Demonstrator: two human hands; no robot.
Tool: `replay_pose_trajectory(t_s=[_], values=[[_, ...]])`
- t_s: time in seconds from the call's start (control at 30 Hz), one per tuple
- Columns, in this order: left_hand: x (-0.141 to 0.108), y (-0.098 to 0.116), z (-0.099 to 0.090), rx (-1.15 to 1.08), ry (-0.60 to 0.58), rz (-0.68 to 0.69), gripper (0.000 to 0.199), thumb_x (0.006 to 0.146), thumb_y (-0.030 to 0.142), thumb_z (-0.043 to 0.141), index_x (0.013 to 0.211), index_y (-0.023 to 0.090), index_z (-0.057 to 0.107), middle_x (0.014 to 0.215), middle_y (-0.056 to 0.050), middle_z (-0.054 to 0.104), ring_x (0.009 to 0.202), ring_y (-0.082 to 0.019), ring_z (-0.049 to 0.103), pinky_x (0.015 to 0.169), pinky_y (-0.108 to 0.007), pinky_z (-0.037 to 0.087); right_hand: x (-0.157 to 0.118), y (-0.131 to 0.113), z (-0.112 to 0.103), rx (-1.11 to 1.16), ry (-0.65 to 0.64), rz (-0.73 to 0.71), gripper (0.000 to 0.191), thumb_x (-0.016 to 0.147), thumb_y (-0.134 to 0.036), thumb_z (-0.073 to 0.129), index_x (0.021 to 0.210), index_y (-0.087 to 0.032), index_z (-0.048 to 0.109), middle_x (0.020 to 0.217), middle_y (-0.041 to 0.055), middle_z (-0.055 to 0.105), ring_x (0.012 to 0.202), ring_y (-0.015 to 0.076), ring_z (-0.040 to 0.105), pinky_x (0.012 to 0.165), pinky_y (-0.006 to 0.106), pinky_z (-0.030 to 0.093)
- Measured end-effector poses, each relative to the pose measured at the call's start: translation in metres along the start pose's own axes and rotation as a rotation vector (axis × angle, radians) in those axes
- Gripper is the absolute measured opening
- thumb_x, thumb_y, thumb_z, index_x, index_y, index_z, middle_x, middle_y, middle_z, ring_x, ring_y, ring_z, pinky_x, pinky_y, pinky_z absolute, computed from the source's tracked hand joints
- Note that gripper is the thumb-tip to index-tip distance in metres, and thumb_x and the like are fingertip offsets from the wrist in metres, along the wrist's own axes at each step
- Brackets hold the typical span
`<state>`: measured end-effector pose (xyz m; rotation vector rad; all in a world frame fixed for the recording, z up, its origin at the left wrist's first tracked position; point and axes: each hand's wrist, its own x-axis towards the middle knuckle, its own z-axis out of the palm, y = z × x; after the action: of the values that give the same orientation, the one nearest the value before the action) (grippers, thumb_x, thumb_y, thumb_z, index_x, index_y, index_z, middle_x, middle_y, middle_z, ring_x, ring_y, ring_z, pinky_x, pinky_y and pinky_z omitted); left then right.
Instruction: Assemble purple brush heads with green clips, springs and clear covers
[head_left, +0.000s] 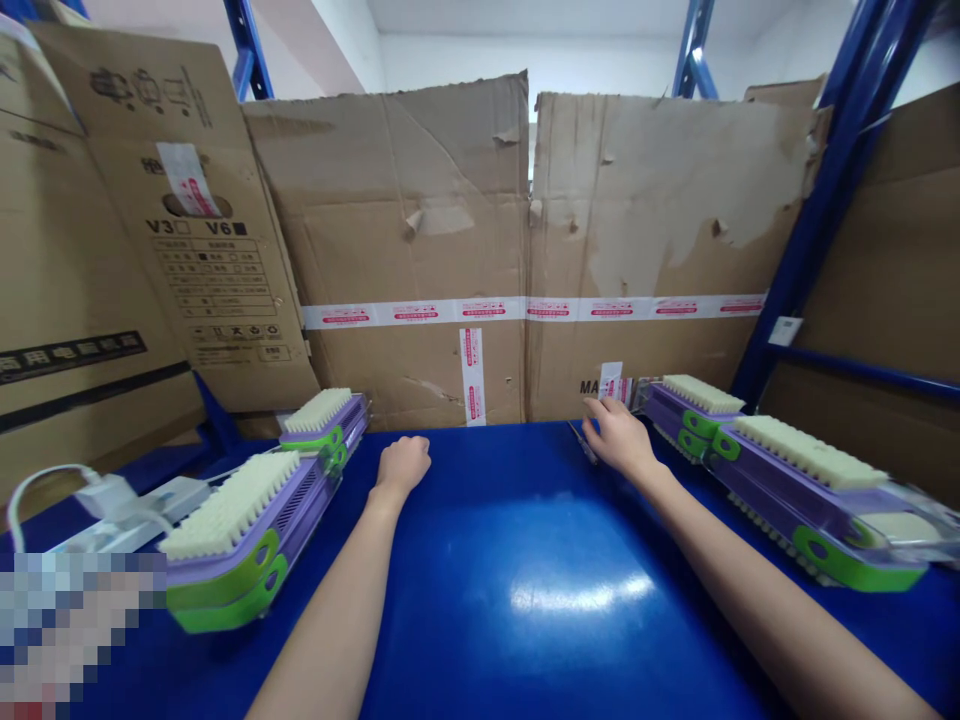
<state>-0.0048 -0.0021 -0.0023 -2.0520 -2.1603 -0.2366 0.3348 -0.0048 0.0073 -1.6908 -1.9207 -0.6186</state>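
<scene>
My left hand (405, 465) is curled into a loose fist on the blue tabletop (480, 620), with nothing visible in it. Farther right, my right hand (619, 436) has its fingers partly stretched and apart, close to the back edge. Beside its fingers lies a thin, dark, pen-like tool (583, 443), which looks untouched. To the right are purple-and-green brush-like blocks with cream nubbed faces, a near block (810, 490) and a far block (694, 410). Similar ones line the left side, a near block (232, 530) and a far block (322, 420).
A white power strip (169, 500) with a plugged-in charger (109, 497) and cable sits at left. Cardboard panels (420, 240) wall off the back, and a printed carton (210, 250) stands at left. A blue rack post (817, 200) rises at right.
</scene>
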Motion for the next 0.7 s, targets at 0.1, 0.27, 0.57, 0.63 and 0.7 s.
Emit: replay_pose_trajectory(t_s=[0.1, 0.27, 0.57, 0.63, 0.7], values=[[0.000, 0.001, 0.001, 0.006, -0.004, 0.007, 0.027, 0.076, 0.011, 0.041, 0.080, 0.020, 0.067, 0.090, -0.013, 0.070, 0.089, -0.028, 0.066, 0.071, -0.034, 0.046, 0.023, 0.003, -0.022, -0.100, -0.006, -0.013, 0.032, 0.090, -0.027, 0.038, 0.112, -0.018, 0.058, 0.103, 0.0115, 0.061, 0.097, 0.0239, 0.055, 0.070, 0.029, 0.042], [-0.001, 0.002, -0.001, 0.013, -0.009, 0.019, 0.029, 0.078, 0.012, 0.040, 0.083, 0.020, 0.068, 0.091, -0.013, 0.070, 0.090, -0.027, 0.066, 0.072, -0.033, 0.047, 0.058, 0.030, -0.057, -0.238, -0.096, 0.129, 0.032, 0.088, -0.032, 0.040, 0.104, -0.016, 0.062, 0.103, 0.0159, 0.060, 0.098, 0.0287, 0.053, 0.072, 0.035, 0.042], [-0.004, 0.005, -0.001, 0.017, -0.018, 0.027, 0.028, 0.076, 0.009, 0.041, 0.081, 0.019, 0.068, 0.092, -0.014, 0.069, 0.090, -0.028, 0.066, 0.072, -0.035, 0.047, 0.069, 0.107, -0.062, -0.243, -0.423, 0.550, 0.065, 0.079, -0.058, 0.054, 0.126, -0.014, 0.051, 0.126, 0.0267, 0.047, 0.114, 0.0383, 0.045, 0.078, 0.045, 0.035], [-0.004, 0.005, -0.001, 0.018, -0.023, 0.027, 0.029, 0.076, 0.009, 0.041, 0.081, 0.019, 0.068, 0.091, -0.014, 0.069, 0.090, -0.027, 0.066, 0.073, -0.035, 0.047, 0.072, 0.126, -0.053, -0.181, -0.502, 0.586, 0.070, 0.074, -0.058, 0.060, 0.126, -0.012, 0.050, 0.118, 0.0261, 0.052, 0.105, 0.0331, 0.052, 0.072, 0.039, 0.035], [-0.004, 0.005, 0.000, 0.018, -0.028, 0.028, 0.029, 0.075, 0.010, 0.042, 0.081, 0.019, 0.068, 0.091, -0.014, 0.069, 0.090, -0.027, 0.066, 0.073, -0.035, 0.047, 0.074, 0.143, -0.042, -0.150, -0.540, 0.579, 0.070, 0.070, -0.055, 0.066, 0.121, -0.009, 0.054, 0.106, 0.0227, 0.059, 0.093, 0.0274, 0.056, 0.066, 0.035, 0.035]])
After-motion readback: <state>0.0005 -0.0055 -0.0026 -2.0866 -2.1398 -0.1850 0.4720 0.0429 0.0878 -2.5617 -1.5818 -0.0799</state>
